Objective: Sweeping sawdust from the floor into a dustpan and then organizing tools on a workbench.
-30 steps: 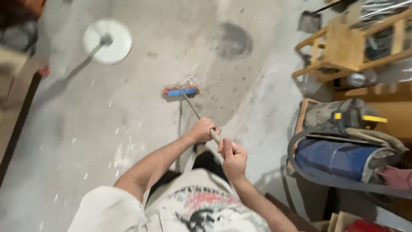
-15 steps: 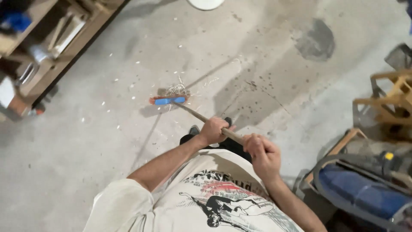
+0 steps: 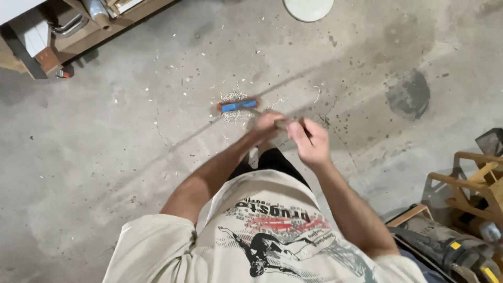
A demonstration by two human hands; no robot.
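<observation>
Both hands are wrapped around the thin wooden broom handle (image 3: 283, 123), which shows only as a blurred stub between them. The left hand (image 3: 266, 126) grips lower down the handle, nearer the brush; the right hand (image 3: 309, 142) grips higher up, just beside it, fingers curled closed around the wood. The 2 hands are close together, above the dark trousers and the cream printed T-shirt (image 3: 272, 230) of the person.

The handle runs forward to a push-broom head with a blue top and an orange-red edge (image 3: 239, 106), which rests on the grey concrete floor (image 3: 131, 157) just beyond the left hand. Pale wood shavings (image 3: 233, 96) lie bunched against and around the broom head, and smaller pale flecks are scattered across the floor towards the far left.

A dark round stain (image 3: 409, 94) marks the floor to the right. At the far edge sits a white round base (image 3: 308, 8), partly cut off. In the far left corner stands a wooden shelf unit (image 3: 78, 26) holding metal parts. At the right edge is a pale wooden frame (image 3: 479, 181), and below it a dark tool with yellow details (image 3: 456, 251).
</observation>
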